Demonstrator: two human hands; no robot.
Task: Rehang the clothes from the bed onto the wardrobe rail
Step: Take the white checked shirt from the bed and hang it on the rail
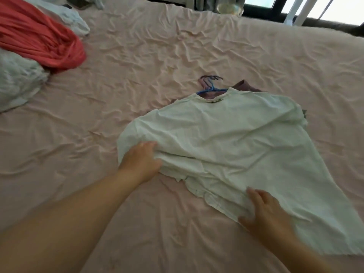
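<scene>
A pale mint shirt (232, 138) lies spread on the pink bed (137, 79), its neckline pointing away from me. A blue hanger (211, 89) pokes out of the neck, with other hanger hooks bunched just beyond it. A mauve garment (246, 87) shows from under the shirt's far edge. My left hand (140, 162) rests on the shirt's left sleeve area, fingers tucked into a fold of the cloth. My right hand (266, 211) lies flat on the shirt's near hem with fingers spread.
A coral red garment (39, 40) is heaped at the far left, with whitish cloth (17, 81) beside it. A window and a white frame (299, 10) stand beyond the bed's far right edge. No wardrobe rail is in view.
</scene>
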